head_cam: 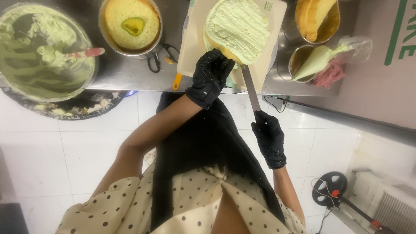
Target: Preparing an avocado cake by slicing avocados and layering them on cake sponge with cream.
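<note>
1. A big steel bowl (45, 52) of green cream is sitting at the counter's left end, a pink-handled spatula (82, 53) lying in it.
2. The round cake layer (237, 29), spread with green cream, is resting on a pale board (193, 47) on the steel counter (125, 76).
3. The long palette knife (250, 86) is running lengthwise from the cake's near edge back toward the person, its tip hidden under the layer.
4. The left hand (211, 76), black-gloved, is curling its fingers against the cake's near edge.
5. The right hand (269, 136), also gloved, is gripping the knife handle in a closed fist.
</note>
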